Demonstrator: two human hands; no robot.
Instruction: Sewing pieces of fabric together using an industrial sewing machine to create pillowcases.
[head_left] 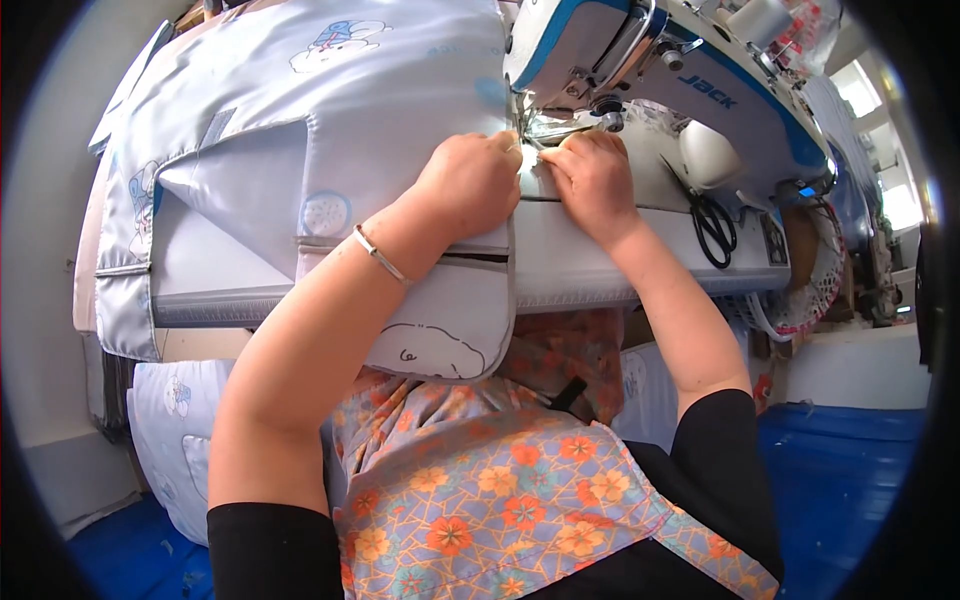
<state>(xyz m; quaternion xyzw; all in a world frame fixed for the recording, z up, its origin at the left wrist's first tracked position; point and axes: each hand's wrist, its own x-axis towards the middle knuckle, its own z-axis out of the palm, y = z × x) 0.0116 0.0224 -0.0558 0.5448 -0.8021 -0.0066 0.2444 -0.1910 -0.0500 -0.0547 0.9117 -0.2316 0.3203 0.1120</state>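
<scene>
A pale grey-blue, shiny fabric piece [400, 100] with cartoon prints and dark-edged pockets spreads over the left of the sewing table. Its right edge runs under the head of a white and blue sewing machine [585, 45]. My left hand [470, 180] is closed on that fabric edge, just in front of the needle area. Close beside it, my right hand [595, 180] has its thumb and fingers pinched together near the presser foot. What sits between those fingertips is too small and bright to make out. The needle itself is partly hidden.
Black-handled scissors [713, 228] lie on the table right of my right hand. A ruler scale [580, 290] lines the table's front edge. More printed fabric [170, 420] hangs below at left. At right stands a basket [815, 270]; a thread cone [755, 20] tops the machine.
</scene>
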